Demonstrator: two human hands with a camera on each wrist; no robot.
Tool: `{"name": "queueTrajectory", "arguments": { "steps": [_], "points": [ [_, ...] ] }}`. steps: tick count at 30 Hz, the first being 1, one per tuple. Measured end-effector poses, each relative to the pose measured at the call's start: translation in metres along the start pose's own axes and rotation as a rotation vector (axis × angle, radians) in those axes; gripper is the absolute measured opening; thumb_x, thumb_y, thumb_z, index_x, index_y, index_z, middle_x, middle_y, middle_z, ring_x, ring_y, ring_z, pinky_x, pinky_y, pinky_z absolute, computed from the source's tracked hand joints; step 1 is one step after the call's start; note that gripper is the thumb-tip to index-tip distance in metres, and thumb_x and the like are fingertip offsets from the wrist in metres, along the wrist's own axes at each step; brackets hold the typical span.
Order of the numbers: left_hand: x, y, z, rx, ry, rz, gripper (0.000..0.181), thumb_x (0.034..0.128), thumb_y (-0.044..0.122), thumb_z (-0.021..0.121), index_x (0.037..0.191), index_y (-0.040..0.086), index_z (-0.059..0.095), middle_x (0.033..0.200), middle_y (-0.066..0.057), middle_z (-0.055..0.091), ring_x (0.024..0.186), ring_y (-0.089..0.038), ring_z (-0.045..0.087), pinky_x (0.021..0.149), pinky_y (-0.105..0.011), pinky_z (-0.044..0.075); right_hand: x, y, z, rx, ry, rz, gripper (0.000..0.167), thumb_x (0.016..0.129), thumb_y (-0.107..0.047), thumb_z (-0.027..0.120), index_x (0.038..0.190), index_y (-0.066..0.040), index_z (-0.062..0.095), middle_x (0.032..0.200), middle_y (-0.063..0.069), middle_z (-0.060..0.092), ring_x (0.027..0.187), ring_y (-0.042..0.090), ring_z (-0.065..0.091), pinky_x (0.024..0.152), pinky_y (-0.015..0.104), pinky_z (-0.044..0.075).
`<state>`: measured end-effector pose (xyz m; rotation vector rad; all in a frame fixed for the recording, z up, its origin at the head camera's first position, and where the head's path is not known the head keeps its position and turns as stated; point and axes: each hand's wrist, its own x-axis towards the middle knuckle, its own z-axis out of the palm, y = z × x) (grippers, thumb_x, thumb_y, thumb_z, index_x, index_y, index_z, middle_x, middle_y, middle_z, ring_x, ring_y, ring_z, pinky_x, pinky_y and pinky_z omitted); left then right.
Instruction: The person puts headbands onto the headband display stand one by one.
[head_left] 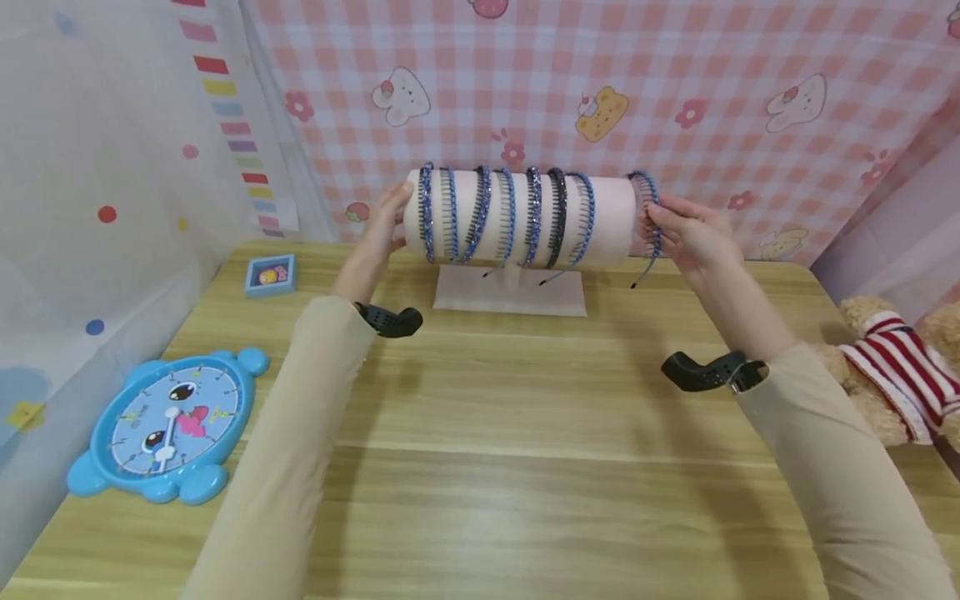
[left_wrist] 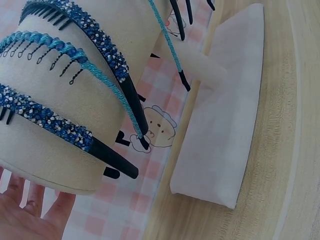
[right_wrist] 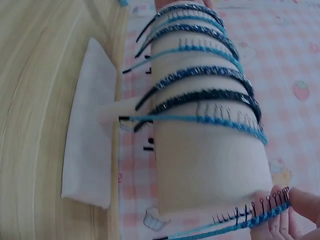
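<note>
A cream padded roll (head_left: 611, 221) lies sideways on a stand with a flat base (head_left: 510, 292), and several blue and black toothed headbands (head_left: 533, 217) sit around it. Just off the roll's right end, my right hand (head_left: 697, 229) pinches a blue headband (head_left: 655, 217) between thumb and fingers; its teeth and the blue band (right_wrist: 265, 216) show in the right wrist view. At the other end my left hand (head_left: 382, 221) rests against the roll, fingers (left_wrist: 60, 210) fairly straight along its edge. The left palm is partly out of the left wrist view.
A blue bear-shaped toy clock (head_left: 180, 425) lies at the left, with a small blue framed picture (head_left: 271, 275) behind it. Teddy bears, one in a striped sweater (head_left: 903, 367), sit at the right edge. A pink checked cloth (head_left: 480, 92) hangs behind the wooden table (head_left: 495, 467).
</note>
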<state>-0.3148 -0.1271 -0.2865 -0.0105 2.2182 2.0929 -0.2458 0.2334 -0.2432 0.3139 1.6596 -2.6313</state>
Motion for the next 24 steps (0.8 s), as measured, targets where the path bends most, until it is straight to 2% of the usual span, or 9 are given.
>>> {"name": "queueTrajectory", "arguments": {
  "steps": [3,5,9,11,14,16,18,21,24],
  "points": [
    [-0.001,0.000,0.003,0.004,-0.001,-0.003,0.062,0.0914,0.052,0.038,0.145,0.023,0.022,0.149,-0.001,0.023,0.131,-0.022,0.028,0.108,-0.044,0.026,0.001,0.005,0.007,-0.144,0.023,-0.037,0.018,0.073,-0.005,0.073,0.091,-0.008,0.068,0.082,-0.003,0.066,0.075,0.008,0.064,0.067,0.018,0.053],
    [-0.001,0.000,0.004,0.008,-0.004,-0.006,0.063,0.0913,0.052,0.038,0.145,0.023,0.021,0.150,-0.001,0.022,0.131,-0.022,0.027,0.108,-0.044,0.027,0.002,0.008,0.009,-0.279,0.042,-0.086,0.026,0.073,-0.010,0.075,0.098,-0.006,0.068,0.078,-0.006,0.066,0.072,0.006,0.064,0.064,0.018,0.053],
    [-0.001,0.000,0.007,0.010,-0.015,-0.009,0.063,0.0911,0.052,0.038,0.145,0.023,0.021,0.150,-0.001,0.022,0.132,-0.022,0.027,0.108,-0.044,0.027,0.003,0.013,0.011,-0.699,0.094,-0.280,0.043,0.076,-0.022,0.074,0.110,0.002,0.062,0.069,-0.009,0.064,0.059,0.001,0.062,0.057,0.017,0.053],
    [-0.002,0.000,0.008,0.012,-0.018,-0.008,0.063,0.0912,0.053,0.038,0.145,0.024,0.021,0.150,0.000,0.022,0.132,-0.022,0.027,0.108,-0.043,0.027,0.005,0.015,0.011,-0.931,0.127,-0.395,0.048,0.077,-0.028,0.072,0.112,0.002,0.061,0.076,-0.003,0.066,0.064,0.003,0.062,0.059,0.019,0.053],
    [-0.002,0.000,0.008,0.006,-0.014,-0.001,0.063,0.0914,0.052,0.038,0.145,0.023,0.022,0.149,0.000,0.023,0.132,-0.022,0.028,0.107,-0.043,0.028,0.009,0.016,0.008,-1.175,0.123,-0.524,0.053,0.079,-0.032,0.071,0.121,-0.004,0.057,0.106,0.013,0.062,0.091,0.019,0.059,0.078,0.030,0.051],
    [-0.003,0.000,0.007,0.005,-0.013,0.003,0.062,0.0916,0.052,0.037,0.145,0.023,0.022,0.149,-0.001,0.023,0.132,-0.022,0.028,0.107,-0.042,0.029,0.013,0.015,0.005,-1.253,0.045,-0.587,0.057,0.082,-0.030,0.068,0.131,-0.007,0.049,0.129,0.018,0.051,0.114,0.029,0.050,0.096,0.041,0.042],
    [-0.003,0.000,0.007,-0.001,-0.013,0.003,0.062,0.0913,0.052,0.038,0.145,0.024,0.022,0.149,0.000,0.023,0.132,-0.022,0.028,0.108,-0.042,0.028,0.017,0.012,0.000,-1.288,-0.077,-0.610,0.062,0.085,-0.027,0.064,0.138,-0.008,0.039,0.142,0.019,0.038,0.128,0.034,0.037,0.105,0.049,0.033],
    [-0.001,0.001,0.008,-0.005,-0.014,-0.002,0.063,0.0906,0.053,0.039,0.144,0.025,0.023,0.149,0.000,0.024,0.132,-0.021,0.028,0.108,-0.043,0.027,0.021,0.008,-0.005,-1.319,-0.227,-0.618,0.061,0.090,-0.027,0.057,0.142,-0.009,0.031,0.148,0.015,0.028,0.136,0.034,0.027,0.108,0.052,0.026],
    [0.001,0.000,0.009,-0.006,-0.012,-0.005,0.063,0.0902,0.054,0.039,0.144,0.026,0.023,0.149,0.001,0.024,0.132,-0.021,0.028,0.109,-0.043,0.026,0.024,0.006,-0.008,-1.330,-0.295,-0.606,0.061,0.091,-0.028,0.055,0.143,-0.009,0.029,0.149,0.014,0.027,0.136,0.033,0.026,0.106,0.054,0.029]
  ]
}}
